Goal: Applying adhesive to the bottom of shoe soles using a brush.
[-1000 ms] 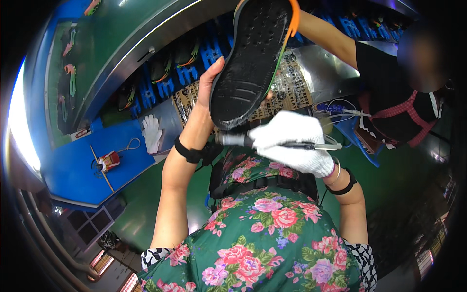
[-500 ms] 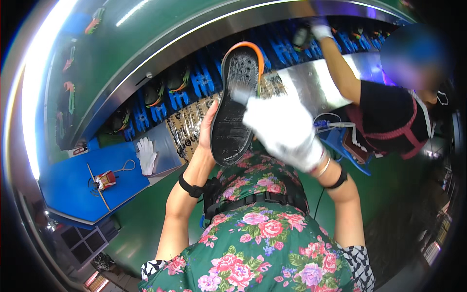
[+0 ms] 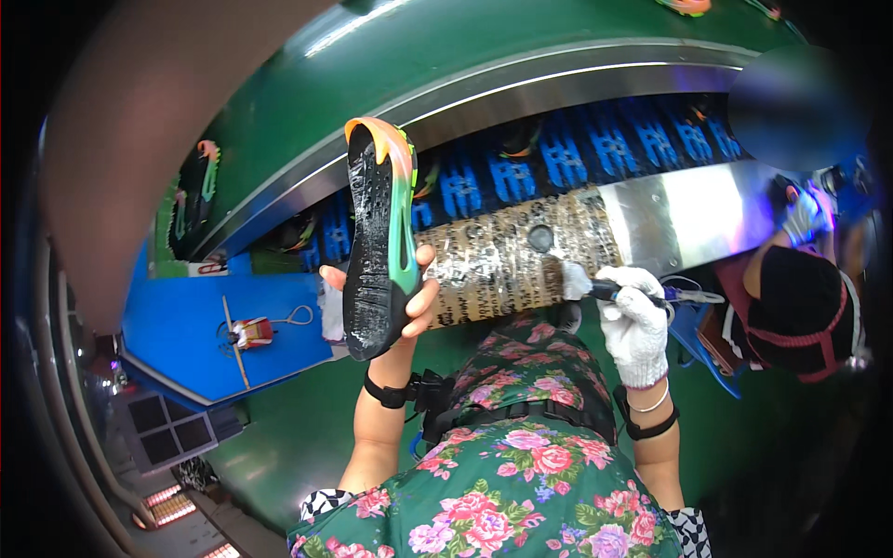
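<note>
A shoe sole (image 3: 367, 260) stands raised in my bare left hand (image 3: 421, 299), its long axis nearly upright. Its inner face is black with whitish wet-looking streaks, and the rim runs from orange at the top through green to black. Fingers wrap the sole's right edge near its lower part; the thumb shows on the left. My right hand (image 3: 634, 325), in a white knitted glove, grips the dark handle of a brush (image 3: 577, 281). Its pale head with brownish bristles is over a cardboard-covered, clear-taped ledge (image 3: 498, 256); whether it touches cannot be told.
Behind the ledge, a row of blue racks (image 3: 566, 163) lines a conveyor with a metal rim (image 3: 521, 104). A blue side table (image 3: 177, 321) at left bears a small red-and-white item (image 3: 253, 333) and a stick. At right a co-worker (image 3: 791, 307) sits beside a bare metal plate (image 3: 688, 214).
My right hand has drawn the brush off the sole and moved right, over the taped ledge. The sole has shifted left and turned, showing more of its coloured side.
</note>
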Action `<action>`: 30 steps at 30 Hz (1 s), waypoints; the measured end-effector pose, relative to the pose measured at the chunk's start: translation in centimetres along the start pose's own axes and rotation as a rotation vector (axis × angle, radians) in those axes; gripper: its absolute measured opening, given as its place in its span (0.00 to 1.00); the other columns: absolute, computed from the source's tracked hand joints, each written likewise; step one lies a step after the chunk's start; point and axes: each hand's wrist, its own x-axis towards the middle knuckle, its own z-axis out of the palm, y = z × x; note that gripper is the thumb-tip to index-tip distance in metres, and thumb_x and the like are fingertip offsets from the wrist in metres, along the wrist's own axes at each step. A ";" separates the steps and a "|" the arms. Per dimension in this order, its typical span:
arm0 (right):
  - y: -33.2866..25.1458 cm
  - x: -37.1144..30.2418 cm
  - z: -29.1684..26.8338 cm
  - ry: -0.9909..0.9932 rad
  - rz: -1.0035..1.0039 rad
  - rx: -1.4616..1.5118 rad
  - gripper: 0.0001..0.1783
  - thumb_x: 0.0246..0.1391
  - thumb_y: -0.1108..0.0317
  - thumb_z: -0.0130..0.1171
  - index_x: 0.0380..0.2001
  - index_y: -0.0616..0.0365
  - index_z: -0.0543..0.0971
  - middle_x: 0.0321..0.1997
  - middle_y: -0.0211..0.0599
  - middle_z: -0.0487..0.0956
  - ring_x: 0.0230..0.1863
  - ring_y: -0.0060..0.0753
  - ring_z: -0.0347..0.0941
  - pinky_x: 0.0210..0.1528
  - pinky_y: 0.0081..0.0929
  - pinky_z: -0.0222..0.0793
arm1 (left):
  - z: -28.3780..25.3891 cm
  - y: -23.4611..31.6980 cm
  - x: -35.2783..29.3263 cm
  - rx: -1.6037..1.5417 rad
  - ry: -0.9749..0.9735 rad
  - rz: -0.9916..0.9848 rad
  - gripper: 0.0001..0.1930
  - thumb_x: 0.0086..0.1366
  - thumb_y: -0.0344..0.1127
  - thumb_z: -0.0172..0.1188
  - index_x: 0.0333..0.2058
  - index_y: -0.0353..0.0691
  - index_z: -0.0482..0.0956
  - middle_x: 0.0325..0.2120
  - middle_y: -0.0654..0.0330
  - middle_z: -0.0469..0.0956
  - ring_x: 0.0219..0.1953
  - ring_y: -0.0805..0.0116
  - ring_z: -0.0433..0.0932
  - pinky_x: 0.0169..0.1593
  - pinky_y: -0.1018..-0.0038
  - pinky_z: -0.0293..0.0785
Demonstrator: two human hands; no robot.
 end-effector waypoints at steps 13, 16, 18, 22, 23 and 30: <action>4.3 1.1 -2.5 0.154 0.071 -0.134 0.14 0.52 0.78 0.64 0.44 0.69 0.82 0.43 0.48 0.85 0.33 0.25 0.78 0.36 0.20 0.73 | 4.1 8.5 1.1 0.142 -0.142 0.043 0.51 0.68 0.50 0.63 0.76 0.54 0.32 0.56 0.45 0.59 0.33 0.50 0.75 0.25 0.68 0.84; 5.2 1.9 -1.8 0.086 0.097 -0.188 0.15 0.53 0.78 0.63 0.44 0.71 0.83 0.38 0.43 0.85 0.28 0.21 0.74 0.33 0.17 0.70 | 3.8 13.7 4.3 0.101 0.011 0.202 0.52 0.67 0.55 0.61 0.75 0.41 0.34 0.65 0.41 0.53 0.45 0.51 0.72 0.38 0.65 0.83; 5.8 2.3 -1.5 0.065 0.095 -0.249 0.14 0.53 0.78 0.63 0.44 0.69 0.84 0.39 0.42 0.86 0.29 0.21 0.74 0.34 0.17 0.70 | 3.2 16.2 6.0 0.002 0.230 0.458 0.57 0.65 0.70 0.52 0.74 0.34 0.36 0.71 0.38 0.44 0.62 0.43 0.62 0.57 0.56 0.75; 6.5 1.9 -1.7 0.047 0.118 -0.291 0.12 0.51 0.80 0.64 0.41 0.67 0.85 0.40 0.42 0.86 0.31 0.21 0.76 0.34 0.18 0.71 | 3.3 16.5 4.8 0.048 0.456 0.678 0.57 0.68 0.74 0.40 0.72 0.27 0.32 0.73 0.35 0.36 0.73 0.33 0.48 0.72 0.49 0.58; 6.6 1.6 -1.9 0.055 0.140 -0.249 0.12 0.51 0.80 0.64 0.41 0.67 0.85 0.40 0.42 0.86 0.30 0.21 0.76 0.34 0.18 0.71 | 3.4 16.1 4.0 0.082 0.487 0.649 0.53 0.71 0.69 0.43 0.72 0.25 0.37 0.73 0.34 0.41 0.73 0.34 0.50 0.72 0.50 0.59; 6.9 0.9 -2.8 0.106 0.147 -0.291 0.12 0.51 0.79 0.65 0.41 0.67 0.85 0.41 0.42 0.86 0.30 0.21 0.76 0.34 0.18 0.71 | 3.1 18.9 3.5 1.971 1.206 0.984 0.43 0.57 0.35 0.76 0.67 0.38 0.61 0.59 0.42 0.68 0.61 0.55 0.70 0.60 0.64 0.71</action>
